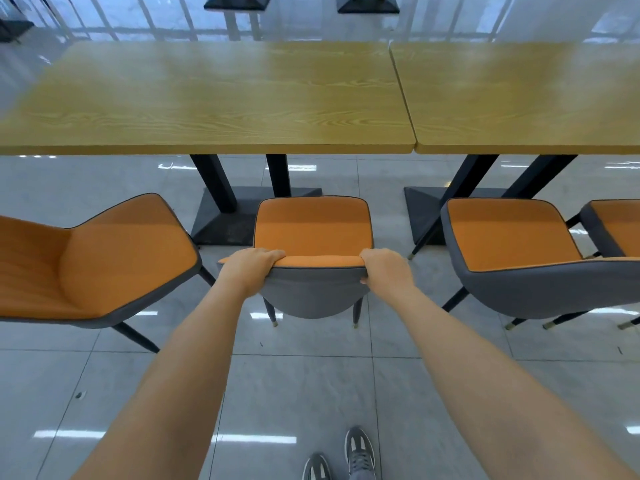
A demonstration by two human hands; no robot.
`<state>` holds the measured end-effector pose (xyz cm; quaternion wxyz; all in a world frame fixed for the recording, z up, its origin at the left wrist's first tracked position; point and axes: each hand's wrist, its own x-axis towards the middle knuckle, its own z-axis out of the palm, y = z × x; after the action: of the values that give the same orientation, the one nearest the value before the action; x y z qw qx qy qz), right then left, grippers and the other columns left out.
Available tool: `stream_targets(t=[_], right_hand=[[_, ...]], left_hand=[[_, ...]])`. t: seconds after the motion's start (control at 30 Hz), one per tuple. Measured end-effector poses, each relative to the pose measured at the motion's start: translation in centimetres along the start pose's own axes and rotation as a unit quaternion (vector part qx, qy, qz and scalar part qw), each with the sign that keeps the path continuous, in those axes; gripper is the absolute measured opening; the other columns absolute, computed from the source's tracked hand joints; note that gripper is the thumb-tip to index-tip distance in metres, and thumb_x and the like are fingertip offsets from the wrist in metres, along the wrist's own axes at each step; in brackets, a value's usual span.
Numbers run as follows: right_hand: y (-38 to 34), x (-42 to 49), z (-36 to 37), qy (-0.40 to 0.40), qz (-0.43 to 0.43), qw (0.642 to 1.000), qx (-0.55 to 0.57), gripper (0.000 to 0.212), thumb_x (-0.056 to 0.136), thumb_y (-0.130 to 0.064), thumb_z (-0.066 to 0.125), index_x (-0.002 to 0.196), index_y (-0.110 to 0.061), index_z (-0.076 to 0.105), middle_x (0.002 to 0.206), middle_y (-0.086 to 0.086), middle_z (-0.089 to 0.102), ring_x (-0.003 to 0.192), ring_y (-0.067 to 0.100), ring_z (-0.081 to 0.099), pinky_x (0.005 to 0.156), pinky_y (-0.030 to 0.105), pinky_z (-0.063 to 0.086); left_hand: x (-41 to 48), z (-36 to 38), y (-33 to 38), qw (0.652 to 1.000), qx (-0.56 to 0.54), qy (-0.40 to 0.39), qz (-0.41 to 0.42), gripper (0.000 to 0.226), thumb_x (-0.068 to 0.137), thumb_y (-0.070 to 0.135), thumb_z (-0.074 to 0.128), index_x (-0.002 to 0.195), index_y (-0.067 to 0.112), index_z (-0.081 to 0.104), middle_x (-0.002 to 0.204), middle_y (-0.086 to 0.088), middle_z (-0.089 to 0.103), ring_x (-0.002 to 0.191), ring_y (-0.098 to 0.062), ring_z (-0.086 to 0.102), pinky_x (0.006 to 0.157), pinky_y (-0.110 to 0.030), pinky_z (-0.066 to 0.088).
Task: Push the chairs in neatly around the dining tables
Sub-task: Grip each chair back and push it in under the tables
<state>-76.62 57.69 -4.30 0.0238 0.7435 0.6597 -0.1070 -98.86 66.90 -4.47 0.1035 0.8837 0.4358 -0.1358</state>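
Note:
An orange-seated chair with a grey back, the middle chair (313, 225), stands in front of me, facing a long wooden table (207, 98). My left hand (251, 268) grips the left end of its backrest top. My right hand (384, 270) grips the right end. The seat's front edge sits short of the table's edge, above the black table base (228, 220). A second wooden table (526, 95) joins on the right.
A left chair (100, 258) stands turned at an angle, away from the table. A right chair (512, 233) and part of another chair (616, 226) stand before the second table. Glossy grey floor tiles (311, 386) lie under my grey shoes (360, 452). More table bases (237, 1) show at the back.

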Motion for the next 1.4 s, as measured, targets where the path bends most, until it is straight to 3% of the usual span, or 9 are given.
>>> stream_targets(t=[0.13,0.23,0.33,0.4,0.47,0.73,0.93,1.2,1.4], right_hand=[[0.1,0.1,-1.1,-0.063,-0.009,0.998,0.009,0.014,0.085,-0.009,0.051,0.084,-0.012,0.038,0.089,0.009,0.052,0.079,0.024,0.046,0.066,0.032,0.036],[0.0,0.3,-2.3,-0.127,-0.025,0.991,0.042,0.023,0.086,-0.030,0.056,0.095,-0.012,0.045,0.106,0.009,0.058,0.085,0.023,0.049,0.073,0.034,0.043],[-1.5,0.1,-4.0,-0.139,-0.052,0.984,0.094,0.053,0.093,-0.045,0.047,0.131,-0.010,0.041,0.132,0.010,0.051,0.114,0.027,0.051,0.093,0.038,0.044],[-3.0,0.1,-5.0,-0.114,-0.062,0.983,0.128,0.062,0.097,-0.045,0.039,0.144,-0.007,0.024,0.151,0.011,0.033,0.136,0.028,0.035,0.108,0.040,0.034],[-4.5,0.4,-5.6,-0.080,-0.074,0.984,0.141,0.064,0.099,-0.043,0.034,0.148,-0.008,0.012,0.158,0.009,0.018,0.144,0.026,0.021,0.115,0.039,0.025],[-13.3,0.8,-7.4,0.031,-0.156,0.986,0.047,0.072,0.099,-0.047,0.022,0.147,-0.007,-0.013,0.158,0.011,-0.015,0.146,0.024,-0.011,0.119,0.036,-0.002],[-25.4,-0.2,-7.4,0.065,-0.185,0.980,0.021,0.075,0.098,-0.048,0.022,0.146,-0.006,-0.017,0.157,0.014,-0.018,0.146,0.026,-0.013,0.117,0.035,-0.007],[-43.1,-1.5,-5.5,0.038,-0.208,0.977,0.033,0.075,0.098,-0.048,0.021,0.145,-0.003,-0.016,0.157,0.014,-0.017,0.146,0.024,-0.014,0.120,0.036,-0.005],[-53.2,1.5,-4.9,0.043,-0.216,0.974,0.050,0.075,0.098,-0.048,0.022,0.145,-0.003,-0.015,0.157,0.015,-0.015,0.146,0.025,-0.012,0.120,0.037,-0.004]], left_hand=[[-0.5,-0.3,0.5,0.998,0.051,0.018,-0.029,0.038,0.089,0.012,0.054,0.126,0.020,0.046,0.121,-0.004,0.060,0.120,-0.024,0.049,0.099,-0.036,0.040],[-1.6,-1.3,1.2,0.996,0.074,0.000,-0.048,0.057,0.092,0.023,0.054,0.142,0.017,0.028,0.146,-0.006,0.039,0.141,-0.025,0.025,0.116,-0.041,0.022],[-3.1,-2.2,2.0,0.995,0.053,-0.008,-0.081,0.067,0.096,0.028,0.047,0.150,0.017,0.008,0.160,-0.007,0.008,0.148,-0.024,0.002,0.120,-0.043,0.007],[-4.3,-2.5,1.8,0.994,0.042,0.002,-0.105,0.071,0.098,0.033,0.044,0.150,0.018,-0.001,0.161,-0.006,-0.003,0.148,-0.024,-0.005,0.121,-0.043,0.002],[-5.8,-2.9,1.3,0.990,0.049,0.022,-0.127,0.075,0.098,0.038,0.043,0.150,0.018,-0.007,0.160,-0.006,-0.008,0.148,-0.024,-0.008,0.120,-0.043,-0.001],[-14.8,-3.9,-4.6,0.975,0.046,0.092,-0.199,0.070,0.101,0.042,0.030,0.148,0.018,-0.015,0.159,-0.006,-0.015,0.147,-0.021,-0.015,0.119,-0.041,-0.007],[-23.0,-3.1,-13.5,0.965,0.050,0.106,-0.236,0.072,0.100,0.042,0.031,0.147,0.019,-0.017,0.159,-0.006,-0.016,0.146,-0.022,-0.015,0.119,-0.041,-0.008],[-33.3,-2.8,-26.8,0.958,0.045,0.114,-0.261,0.074,0.100,0.040,0.035,0.148,0.016,-0.015,0.160,-0.005,-0.013,0.147,-0.021,-0.012,0.120,-0.041,-0.006],[-36.1,-2.1,-36.3,0.958,0.051,0.113,-0.259,0.086,0.094,0.031,0.053,0.149,0.016,-0.011,0.159,-0.007,-0.013,0.147,-0.023,-0.011,0.120,-0.041,-0.004]])
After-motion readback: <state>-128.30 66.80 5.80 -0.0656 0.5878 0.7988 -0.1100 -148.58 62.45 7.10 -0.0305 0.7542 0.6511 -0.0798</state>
